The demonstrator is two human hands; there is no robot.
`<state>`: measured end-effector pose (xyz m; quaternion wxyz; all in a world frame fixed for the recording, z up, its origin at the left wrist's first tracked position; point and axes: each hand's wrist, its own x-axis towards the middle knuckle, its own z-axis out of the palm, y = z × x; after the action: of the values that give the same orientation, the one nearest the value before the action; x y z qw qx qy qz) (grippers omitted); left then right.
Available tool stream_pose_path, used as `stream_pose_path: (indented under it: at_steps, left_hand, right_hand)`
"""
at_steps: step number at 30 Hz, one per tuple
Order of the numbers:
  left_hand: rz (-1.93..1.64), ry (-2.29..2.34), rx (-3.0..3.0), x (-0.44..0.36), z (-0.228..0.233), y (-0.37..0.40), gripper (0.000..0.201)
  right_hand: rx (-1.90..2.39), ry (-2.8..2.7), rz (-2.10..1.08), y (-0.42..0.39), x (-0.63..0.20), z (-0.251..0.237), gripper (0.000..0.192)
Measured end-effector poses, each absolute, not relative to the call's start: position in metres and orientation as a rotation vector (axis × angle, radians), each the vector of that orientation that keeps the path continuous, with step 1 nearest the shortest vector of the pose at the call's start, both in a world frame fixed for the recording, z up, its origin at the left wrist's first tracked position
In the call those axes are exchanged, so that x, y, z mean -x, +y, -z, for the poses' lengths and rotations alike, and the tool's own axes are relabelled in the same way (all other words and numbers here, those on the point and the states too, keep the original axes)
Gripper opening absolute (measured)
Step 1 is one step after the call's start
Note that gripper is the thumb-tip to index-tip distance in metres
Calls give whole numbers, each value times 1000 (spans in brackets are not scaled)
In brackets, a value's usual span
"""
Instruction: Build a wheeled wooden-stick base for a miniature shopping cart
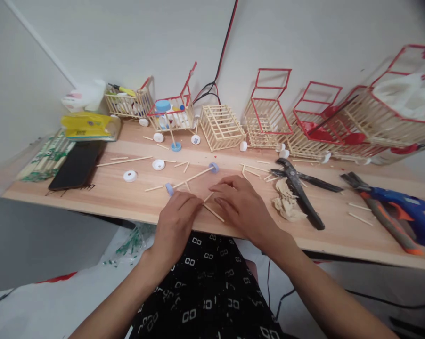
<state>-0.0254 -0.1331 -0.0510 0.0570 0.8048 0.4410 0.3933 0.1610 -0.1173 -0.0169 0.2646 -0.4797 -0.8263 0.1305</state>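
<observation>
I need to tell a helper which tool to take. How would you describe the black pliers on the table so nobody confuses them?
Start at the wooden table and go right of the right hand. The black pliers lie beside a crumpled paper. Unlike the blue glue gun further right, they are all black with long open handles.

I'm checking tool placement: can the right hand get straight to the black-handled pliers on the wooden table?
Probably yes: the right hand rests beside the black-handled pliers; only a crumpled tissue lies near the path, low and soft.
</observation>
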Motion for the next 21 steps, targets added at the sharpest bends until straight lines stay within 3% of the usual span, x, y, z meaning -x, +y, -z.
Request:
stream_pose_path:
  at_steps: [21]
  left_hand:
    - [-1299, 1435, -2281, 32, 41, -143, 15]
  right_hand:
    - [1094, -2636, -27, -88, -163, 30, 7]
